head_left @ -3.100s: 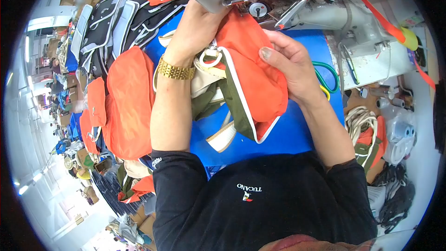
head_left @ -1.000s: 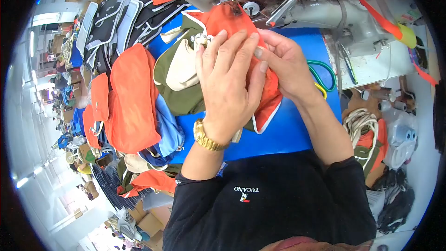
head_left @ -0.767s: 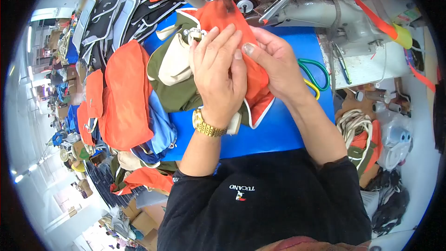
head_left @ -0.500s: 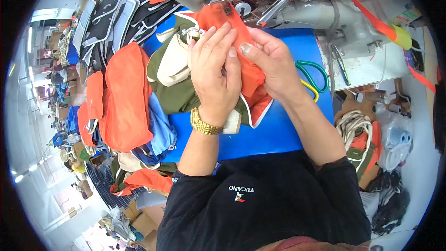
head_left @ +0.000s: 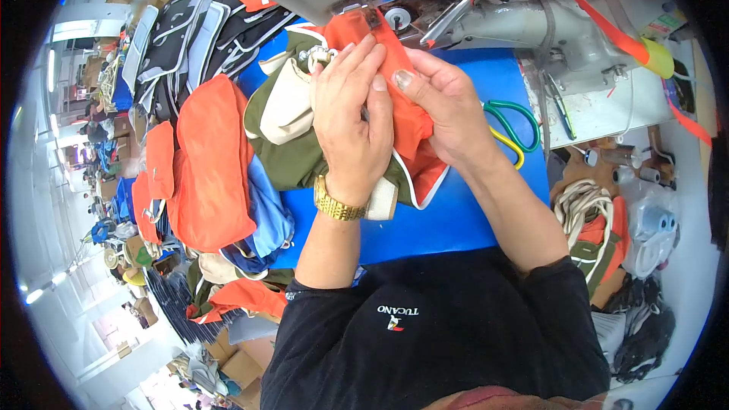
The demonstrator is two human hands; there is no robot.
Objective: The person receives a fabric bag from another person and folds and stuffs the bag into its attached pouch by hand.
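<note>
Under the head of a sewing machine lies an orange, white-edged piece of fabric. It is joined to or lies against olive green fabric with a cream part. My left hand, with a gold watch at the wrist, rests on the fabric with its fingers stretched out and close together. On the other side, my right hand grips the orange fabric, thumb on top and the other fingers partly hidden beneath it. A metal clasp or cord end shows near my left fingertips.
Green-and-yellow-handled scissors lie on the blue work surface to the right. Orange sewn pieces and black, grey-edged pieces are piled on the left. A pen-like tool lies on the white machine bed. Bundled cord sits lower right.
The view has shifted slightly. Both hands keep nearly the same pose on the fabric, and the orange piece is still under the machine head.
</note>
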